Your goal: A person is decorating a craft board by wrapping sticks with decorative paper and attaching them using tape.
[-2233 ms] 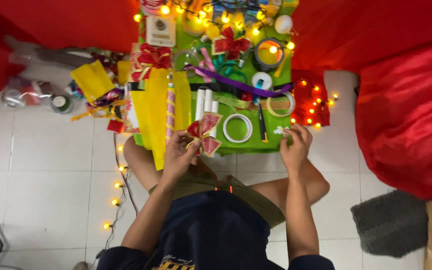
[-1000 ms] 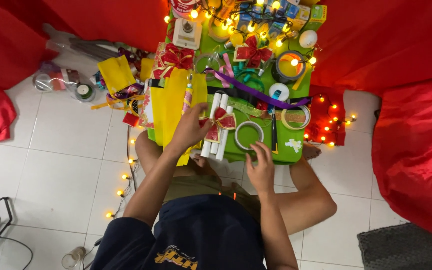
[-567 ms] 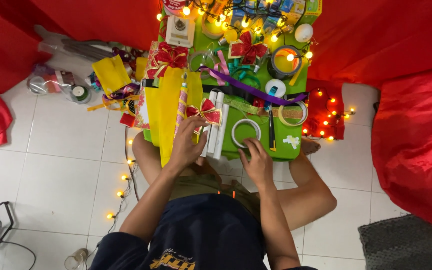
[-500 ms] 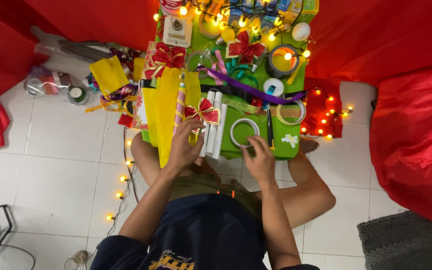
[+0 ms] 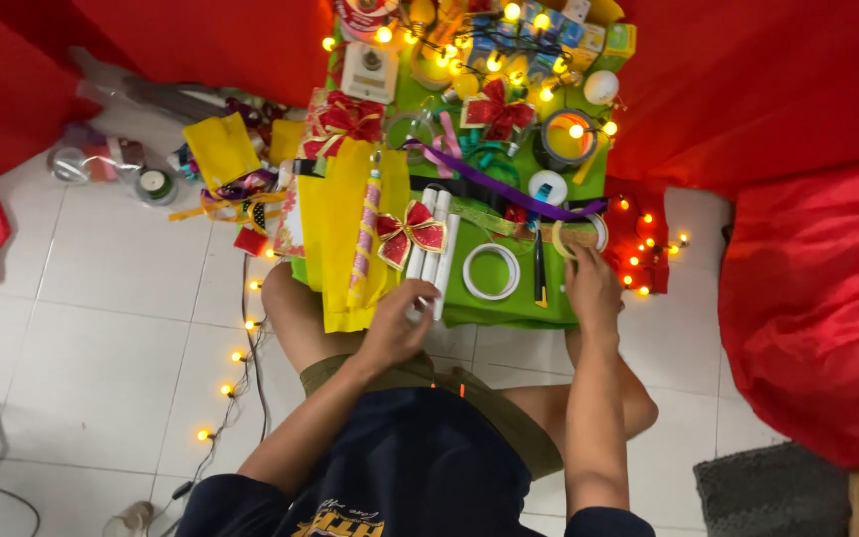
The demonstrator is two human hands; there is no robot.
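Note:
My left hand [image 5: 398, 324] curls around the near ends of the white tubes [image 5: 433, 241], which lie side by side on the green board [image 5: 509, 303]. A red and gold bow [image 5: 412, 230] rests just beyond my fingers, beside a folded yellow paper [image 5: 333, 239] with a patterned stick [image 5: 364, 239] on it. My right hand [image 5: 591, 285] reaches to the board's right side, fingers pinching a pale tape roll [image 5: 561, 241]. A white tape ring [image 5: 491, 270] and a black pen [image 5: 539, 268] lie between my hands.
Lit bulbs, red bows [image 5: 495, 107], a purple ribbon [image 5: 509, 195] and small boxes crowd the far half of the board. A light string [image 5: 236, 353] trails over the white tiles at left. Red cloth [image 5: 812, 298] piles up on the right. My knees sit under the board's near edge.
My right hand has moved from the board's near edge by the white ring to the tape roll at the right. My left hand has slid back from the bow to the tubes' near ends.

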